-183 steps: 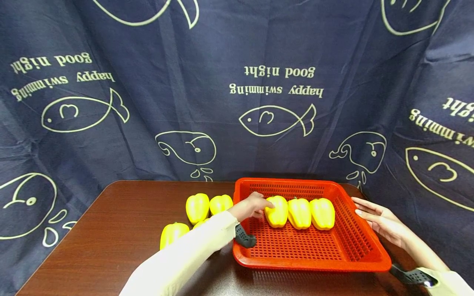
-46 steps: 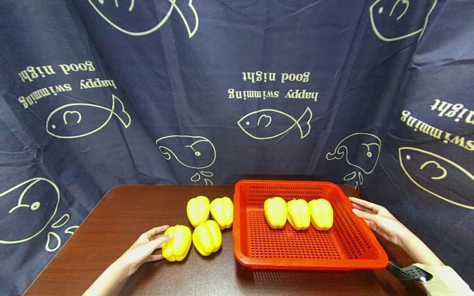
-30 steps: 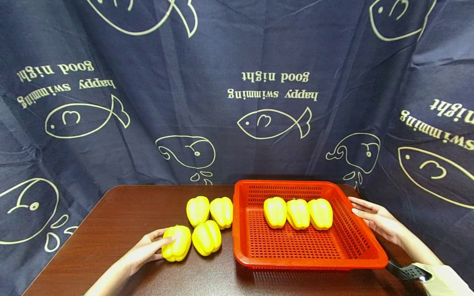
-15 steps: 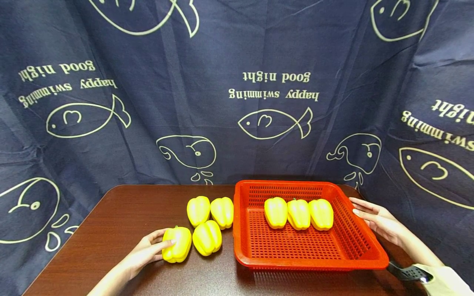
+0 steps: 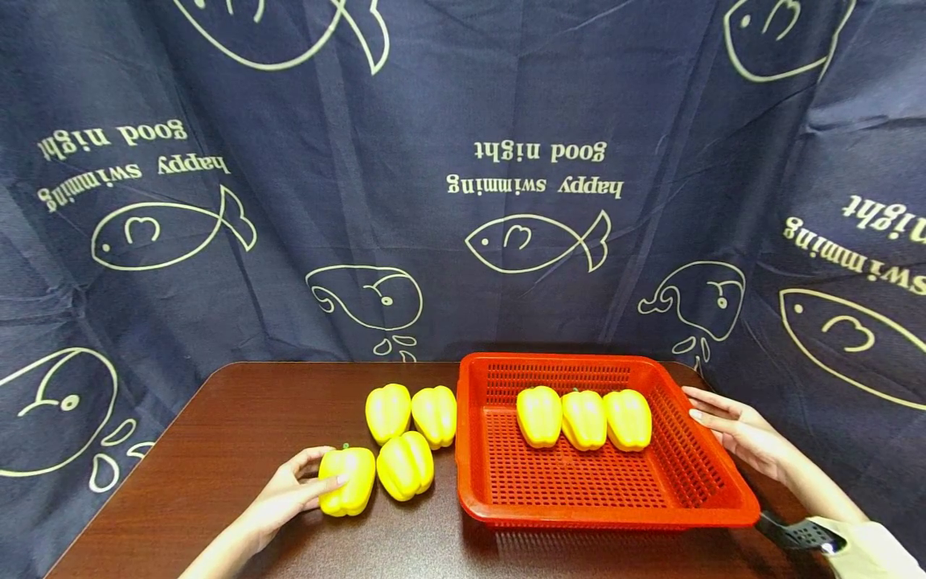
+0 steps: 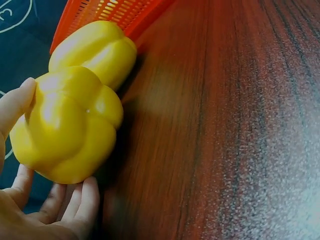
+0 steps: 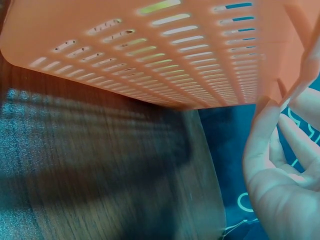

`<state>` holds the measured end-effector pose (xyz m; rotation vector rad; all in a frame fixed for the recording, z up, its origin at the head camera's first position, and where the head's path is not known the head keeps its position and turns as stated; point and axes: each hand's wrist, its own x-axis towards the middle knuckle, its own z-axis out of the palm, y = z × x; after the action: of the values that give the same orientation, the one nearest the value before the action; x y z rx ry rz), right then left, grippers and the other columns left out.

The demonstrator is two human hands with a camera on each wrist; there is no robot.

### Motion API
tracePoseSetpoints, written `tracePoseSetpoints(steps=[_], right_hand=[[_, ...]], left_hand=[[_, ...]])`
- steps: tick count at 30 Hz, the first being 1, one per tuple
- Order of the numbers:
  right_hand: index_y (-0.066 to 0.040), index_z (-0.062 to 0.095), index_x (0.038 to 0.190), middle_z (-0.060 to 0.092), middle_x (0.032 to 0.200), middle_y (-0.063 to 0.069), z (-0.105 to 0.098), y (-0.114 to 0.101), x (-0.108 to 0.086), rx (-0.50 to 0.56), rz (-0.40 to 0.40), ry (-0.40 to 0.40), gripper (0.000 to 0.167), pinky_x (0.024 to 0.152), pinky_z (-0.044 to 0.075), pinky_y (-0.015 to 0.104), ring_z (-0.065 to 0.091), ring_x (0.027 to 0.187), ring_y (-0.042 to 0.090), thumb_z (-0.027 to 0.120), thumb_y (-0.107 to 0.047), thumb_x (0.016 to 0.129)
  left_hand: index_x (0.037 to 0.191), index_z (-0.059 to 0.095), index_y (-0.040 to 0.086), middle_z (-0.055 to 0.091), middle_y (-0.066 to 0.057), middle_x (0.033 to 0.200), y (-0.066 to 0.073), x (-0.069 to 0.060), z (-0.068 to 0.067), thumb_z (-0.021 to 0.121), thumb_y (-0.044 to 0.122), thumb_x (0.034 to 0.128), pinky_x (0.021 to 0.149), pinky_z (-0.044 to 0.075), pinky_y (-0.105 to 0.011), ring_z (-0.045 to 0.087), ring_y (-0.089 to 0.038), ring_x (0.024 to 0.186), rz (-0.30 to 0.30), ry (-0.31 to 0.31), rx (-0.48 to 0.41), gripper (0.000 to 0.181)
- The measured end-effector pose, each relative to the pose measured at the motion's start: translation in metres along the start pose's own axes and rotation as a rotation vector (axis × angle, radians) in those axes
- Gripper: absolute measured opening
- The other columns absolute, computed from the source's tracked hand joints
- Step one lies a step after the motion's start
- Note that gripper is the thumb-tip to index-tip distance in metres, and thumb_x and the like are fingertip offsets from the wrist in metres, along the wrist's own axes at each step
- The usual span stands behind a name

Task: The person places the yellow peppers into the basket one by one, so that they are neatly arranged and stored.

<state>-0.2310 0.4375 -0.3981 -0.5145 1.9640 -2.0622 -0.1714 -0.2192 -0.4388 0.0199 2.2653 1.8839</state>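
Observation:
In the head view, the left hand [image 5: 285,498] grips the front-left yellow pepper [image 5: 349,481], thumb on its face and fingers behind. The left wrist view shows that pepper [image 6: 67,125] between the thumb and several fingertips of the left hand [image 6: 45,215]. Close to its right lies a second pepper [image 5: 405,466]; two others [image 5: 387,413] [image 5: 435,416] lie behind. Three peppers [image 5: 584,419] stand in a row inside the red basket [image 5: 608,516]. At the basket's right rim, the right hand [image 5: 748,438] holds the edge; in the right wrist view the hand [image 7: 280,165] has its thumb at the rim.
A brown wooden table [image 5: 260,426] carries everything, with bare surface left of the peppers. Behind it hangs a dark blue curtain [image 5: 405,185] with fish drawings and upside-down lettering. A black band [image 5: 803,533] is on the right wrist.
The left hand has gone from inside the basket back to the front-left pepper, which it grips. That pepper has tilted a little, its green stem now showing. The right hand has stayed at the rim.

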Motion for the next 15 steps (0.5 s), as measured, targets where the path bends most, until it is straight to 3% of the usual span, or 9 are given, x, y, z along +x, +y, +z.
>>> tracePoseSetpoints(steps=[8, 15], right_hand=[[-0.027, 0.056, 0.130, 0.064, 0.123, -0.013, -0.0003, 0.0008, 0.0003, -0.004, -0.010, -0.026, 0.045, 0.082, 0.057, 0.028, 0.065, 0.106, 0.008, 0.037, 0.002, 0.101], [-0.026, 0.055, 0.130, 0.063, 0.124, -0.015, -0.0001, 0.0009, 0.0005, -0.011, -0.018, -0.022, 0.045, 0.083, 0.057, 0.028, 0.065, 0.107, 0.008, 0.037, 0.002, 0.101]], left_hand=[[0.133, 0.040, -0.001, 0.053, -0.014, 0.120, -0.0019, -0.0010, -0.0022, 0.070, 0.019, 0.0865, 0.079, 0.056, -0.028, 0.064, -0.016, 0.096, 0.019, -0.016, -0.022, 0.059], [0.138, 0.035, -0.003, 0.055, -0.013, 0.122, -0.0037, -0.0034, -0.0046, 0.068, 0.021, 0.0882, 0.082, 0.055, -0.027, 0.062, -0.013, 0.100, 0.008, -0.048, -0.017, 0.064]])
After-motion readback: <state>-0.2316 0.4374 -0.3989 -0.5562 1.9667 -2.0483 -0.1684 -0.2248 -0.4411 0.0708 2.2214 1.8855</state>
